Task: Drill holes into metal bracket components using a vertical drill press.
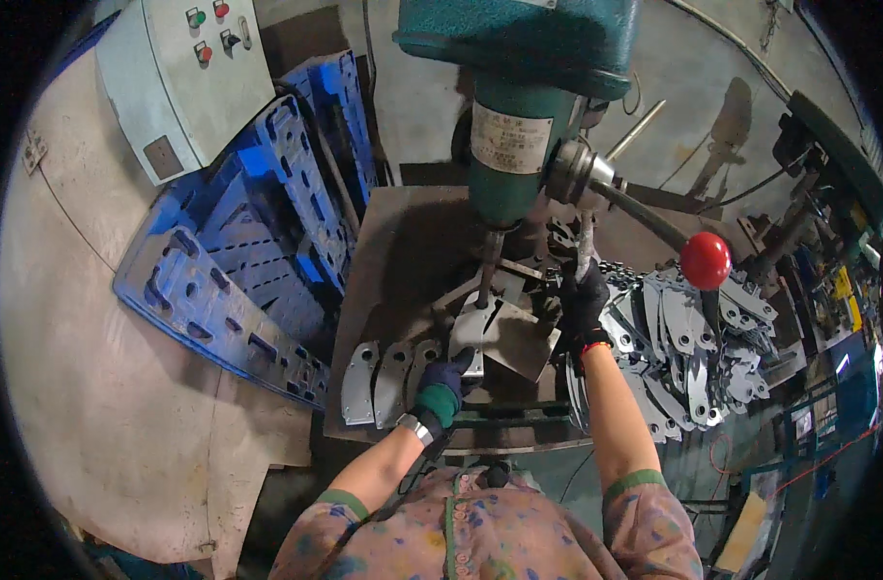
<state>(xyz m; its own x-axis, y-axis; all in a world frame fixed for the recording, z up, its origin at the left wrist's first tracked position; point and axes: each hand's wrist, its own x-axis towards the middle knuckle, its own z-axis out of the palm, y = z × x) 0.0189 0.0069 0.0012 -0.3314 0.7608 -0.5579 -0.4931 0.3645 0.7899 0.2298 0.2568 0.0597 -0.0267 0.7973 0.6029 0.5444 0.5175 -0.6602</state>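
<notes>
Head view | left hand [448, 379] fingers pressing one metal plate [472, 333] | right hand [583, 302] fingers clenched on lever [585, 246] | three plates [391, 381] beside

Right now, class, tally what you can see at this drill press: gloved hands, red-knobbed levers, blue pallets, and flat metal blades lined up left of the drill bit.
Gloved hands: 2 (left hand, right hand)
Red-knobbed lever: 1
Blue pallets: 2
Blades in the row: 3
Total: 8
The heap of blades at right is too tangled to count.
</notes>
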